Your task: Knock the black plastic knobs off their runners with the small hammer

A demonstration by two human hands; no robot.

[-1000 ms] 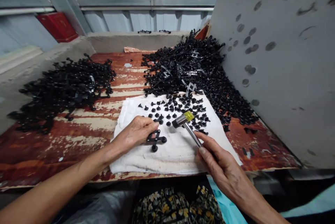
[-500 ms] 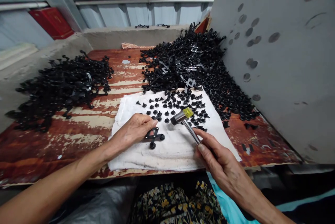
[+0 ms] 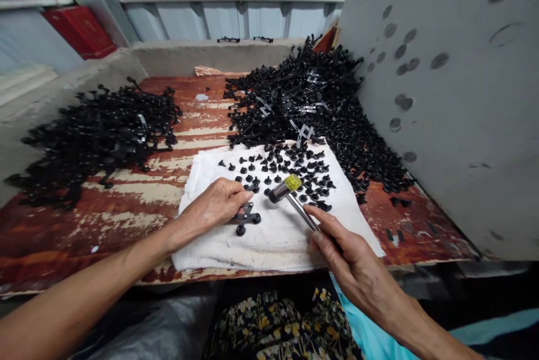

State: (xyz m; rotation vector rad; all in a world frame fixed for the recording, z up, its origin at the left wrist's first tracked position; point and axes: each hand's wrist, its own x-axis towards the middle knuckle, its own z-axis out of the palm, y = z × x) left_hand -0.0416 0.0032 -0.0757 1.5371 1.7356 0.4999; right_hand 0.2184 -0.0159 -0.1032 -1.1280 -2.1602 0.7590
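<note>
Closed on a black linkage bracket (image 3: 246, 218) with crossed arms and round feet, my left hand (image 3: 217, 203) rests over the white cloth (image 3: 269, 247). Its fingers hide part of the bracket. My right hand (image 3: 343, 239) grips the handle of a small mallet (image 3: 284, 188) with a metal head, one dark face and one yellow face. The mallet head is tilted above the cloth, to the right of the bracket and apart from it. Several small black plugs (image 3: 268, 180) with round bases stand and lie on the cloth beyond both hands.
A heap of black linkage brackets (image 3: 105, 130) lies on the left of the worn red-brown table (image 3: 138, 203). A larger heap of black parts (image 3: 295, 90) rises at the back right, against an upright grey board (image 3: 455, 107). A low concrete ledge (image 3: 185, 59) runs along the back.
The mallet head has moved slightly left and down, nearer the bracket. My left hand still holds the bracket in nearly the same spot.
</note>
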